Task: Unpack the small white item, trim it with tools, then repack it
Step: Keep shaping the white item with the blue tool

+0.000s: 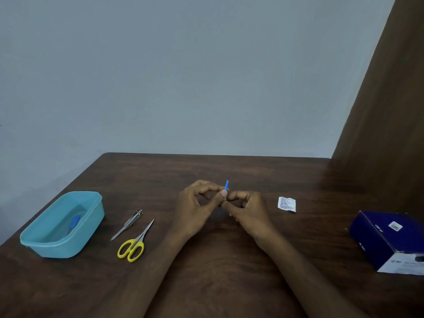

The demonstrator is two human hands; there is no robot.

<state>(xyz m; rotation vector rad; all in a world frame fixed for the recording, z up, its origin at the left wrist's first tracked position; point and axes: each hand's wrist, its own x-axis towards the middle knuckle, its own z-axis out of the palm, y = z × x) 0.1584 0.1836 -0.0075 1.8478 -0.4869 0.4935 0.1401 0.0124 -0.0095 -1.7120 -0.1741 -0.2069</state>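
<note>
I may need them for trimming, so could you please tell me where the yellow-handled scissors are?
In the head view, the yellow-handled scissors lie on the table's left side, between the nail clipper and the left hand.

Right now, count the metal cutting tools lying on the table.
2: yellow-handled scissors and silver nail clipper beside them, both between the teal plastic tub and the hands.

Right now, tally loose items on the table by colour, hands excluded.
Blue: 4: tub, small piece inside it, thin stick pinched between the left hand and right hand, box
Yellow-handled: 1: scissors
Silver: 1: nail clipper
White: 1: packet
Total: 7
</note>
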